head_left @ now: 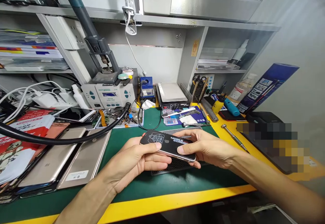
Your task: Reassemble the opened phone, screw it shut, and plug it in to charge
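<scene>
A smartphone (166,147) with a black back, an apple logo and the printed words "MOBILE SCREEN" is held between both hands above the bench. My left hand (142,154) grips its left end, thumb on the back and fingers underneath. Around the right end my right hand (196,148) is closed, its thumb pressing the back near the lower edge. Beneath the phone lies a dark perforated mat (162,170) on the green work mat (132,190). The phone's front faces down and is hidden.
Gold phone backs (83,159) and a red-white bag (27,139) lie at left, under a thick black hose (63,137). Behind stand a hot-air station (109,93) and a flat heating plate (172,93). A screwdriver (235,137) and a black case (269,142) are at right.
</scene>
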Demonstrator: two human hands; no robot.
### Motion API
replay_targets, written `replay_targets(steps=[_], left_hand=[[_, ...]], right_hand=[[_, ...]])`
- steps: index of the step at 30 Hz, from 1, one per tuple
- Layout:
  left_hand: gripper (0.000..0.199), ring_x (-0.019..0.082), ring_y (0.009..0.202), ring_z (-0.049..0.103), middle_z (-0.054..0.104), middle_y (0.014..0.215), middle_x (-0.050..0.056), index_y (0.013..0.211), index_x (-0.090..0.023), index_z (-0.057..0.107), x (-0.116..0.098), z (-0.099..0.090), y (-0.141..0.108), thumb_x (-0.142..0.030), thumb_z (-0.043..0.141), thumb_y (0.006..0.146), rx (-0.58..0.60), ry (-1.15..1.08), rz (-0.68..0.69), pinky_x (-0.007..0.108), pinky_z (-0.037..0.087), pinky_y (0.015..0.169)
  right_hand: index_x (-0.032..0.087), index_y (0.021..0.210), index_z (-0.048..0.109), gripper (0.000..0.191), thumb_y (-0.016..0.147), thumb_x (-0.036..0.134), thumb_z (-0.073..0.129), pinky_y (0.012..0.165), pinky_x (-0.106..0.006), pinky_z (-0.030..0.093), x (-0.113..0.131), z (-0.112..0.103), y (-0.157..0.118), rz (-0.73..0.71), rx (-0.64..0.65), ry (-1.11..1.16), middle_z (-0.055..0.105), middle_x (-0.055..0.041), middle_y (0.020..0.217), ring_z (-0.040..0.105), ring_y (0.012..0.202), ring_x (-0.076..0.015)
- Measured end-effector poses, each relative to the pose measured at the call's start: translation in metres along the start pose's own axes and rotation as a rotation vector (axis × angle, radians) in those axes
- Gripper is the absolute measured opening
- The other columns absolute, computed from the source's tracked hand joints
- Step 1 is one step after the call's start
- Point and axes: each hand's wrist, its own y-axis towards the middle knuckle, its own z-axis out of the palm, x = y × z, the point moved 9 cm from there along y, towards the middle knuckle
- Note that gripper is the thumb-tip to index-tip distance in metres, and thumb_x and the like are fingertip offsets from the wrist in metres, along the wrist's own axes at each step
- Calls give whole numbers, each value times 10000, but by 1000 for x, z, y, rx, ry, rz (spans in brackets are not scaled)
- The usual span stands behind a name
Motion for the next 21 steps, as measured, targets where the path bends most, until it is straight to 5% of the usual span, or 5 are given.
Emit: replay_targets(steps=[5, 11, 21], left_hand=[[124, 244, 723, 790, 786, 897, 260, 966, -36, 677, -2, -10, -2, -82, 722, 860, -69, -27, -3, 322, 683, 689], [137, 248, 744, 793, 783, 925, 269, 973, -30, 683, -6, -17, -3, -62, 728, 848, -87, -41, 19, 320, 684, 693], [225, 248, 752, 793, 791, 912, 233, 1067, -66, 619, -8, -15, -4, -82, 720, 866, -125, 26, 42, 332, 687, 711]], right_hand=[[87, 1369, 506, 608, 841, 178, 795, 503, -216, 593, -1, 4, -6, 3, 18, 80, 697, -40, 764, 667, 558, -129], [87, 1432, 499, 656, 826, 59, 748, 793, -257, 647, -3, 6, -20, -15, 33, 229, 768, -143, 1011, 779, 874, -222], [126, 1449, 500, 725, 778, 24, 754, 819, -280, 653, -9, 3, -22, -19, -50, 270, 762, -131, 1061, 783, 856, -231]])
